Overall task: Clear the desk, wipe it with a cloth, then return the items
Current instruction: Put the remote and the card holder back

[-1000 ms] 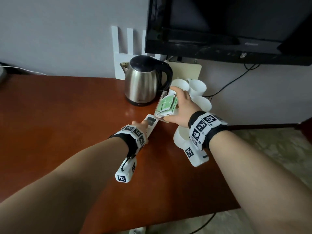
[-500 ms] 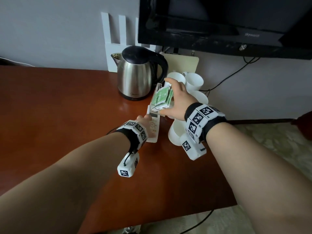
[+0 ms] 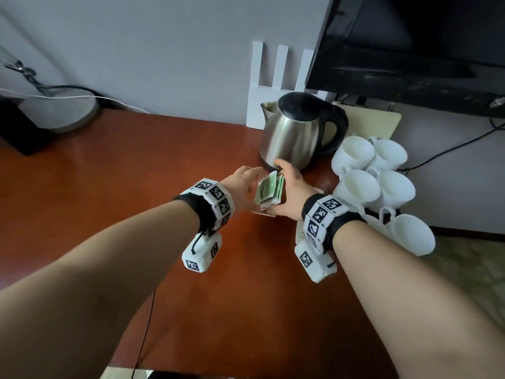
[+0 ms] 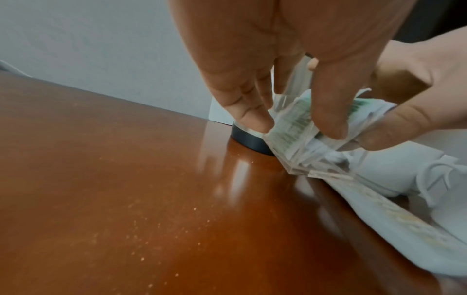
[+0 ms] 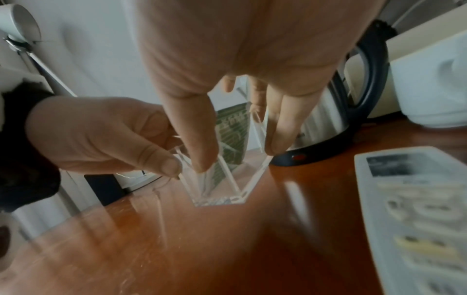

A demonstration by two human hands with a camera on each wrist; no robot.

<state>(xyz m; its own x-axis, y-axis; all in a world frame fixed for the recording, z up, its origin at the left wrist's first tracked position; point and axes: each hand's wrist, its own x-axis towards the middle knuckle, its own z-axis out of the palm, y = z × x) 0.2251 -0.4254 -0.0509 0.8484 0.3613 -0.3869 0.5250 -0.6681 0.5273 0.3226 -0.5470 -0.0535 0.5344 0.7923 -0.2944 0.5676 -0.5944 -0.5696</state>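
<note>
A clear plastic box [image 3: 269, 191] of green tea sachets is held tilted between both hands, just in front of the steel kettle [image 3: 295, 132]. My left hand [image 3: 250, 181] pinches its left side, thumb [image 4: 328, 115] on the box [image 4: 295, 129]. My right hand [image 3: 284, 176] grips the right wall, thumb [image 5: 202, 151] inside the box [image 5: 227, 165] and fingers [image 5: 278, 131] outside. The box's lower edge is at or just above the brown desk [image 3: 123, 187]. A white remote [image 5: 417, 209] lies flat to the right, mostly hidden under my right wrist in the head view.
Several white cups [image 3: 374, 170] cluster at the desk's right edge beside the kettle. A white router [image 3: 278, 86] stands against the wall behind it, under a black TV [image 3: 410, 50]. A fan base [image 3: 60, 110] and a dark box sit at the far left.
My left hand has let go of the remote and come up to the box. My right hand has brought the box left and down, in front of the kettle.
</note>
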